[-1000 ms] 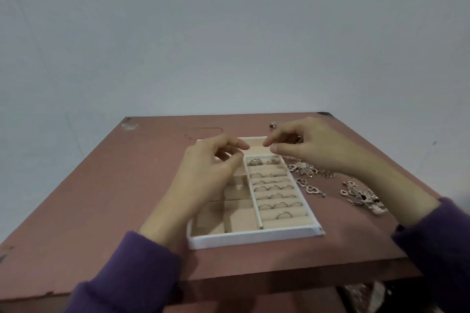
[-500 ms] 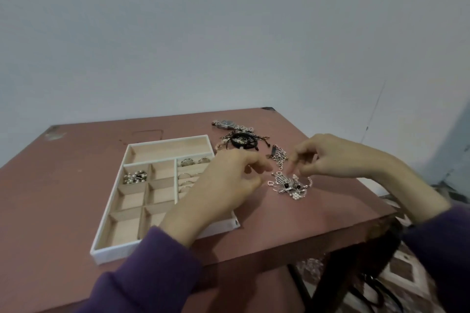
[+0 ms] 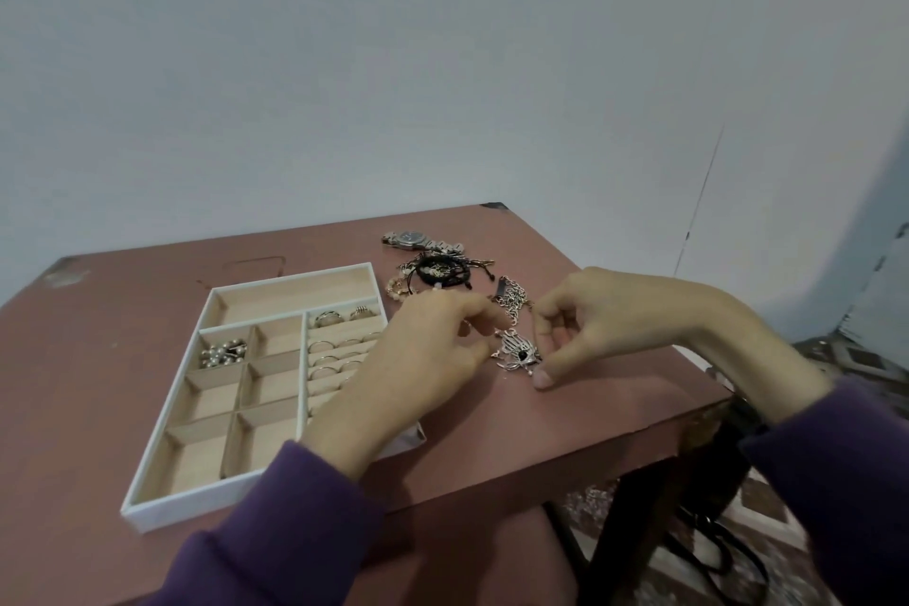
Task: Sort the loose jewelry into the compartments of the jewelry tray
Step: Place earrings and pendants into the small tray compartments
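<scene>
The white jewelry tray (image 3: 187, 507) with beige compartments lies on the table's left half. Its ring slots hold several rings (image 3: 339, 349), and one small compartment holds silver bead pieces (image 3: 222, 353). Right of the tray lies a tangle of silver pendants (image 3: 516, 352). My left hand (image 3: 423, 354) reaches over the tray's right edge and pinches the tangle's left side. On the other side, my right hand (image 3: 615, 315) pinches it, thumb tip resting on the table. Part of the ring slots is hidden under my left hand.
Behind my hands lie a silver chain (image 3: 514, 298), black cord bracelets (image 3: 440, 271) and a metal watch (image 3: 418, 239). The reddish table (image 3: 98, 310) ends close to the right of my right wrist and along the front. Dark cables lie on the floor below.
A second ago both hands hovered over the tray's far end. They have since moved right to the pendant tangle beside the tray, and my view has swung right with them.
</scene>
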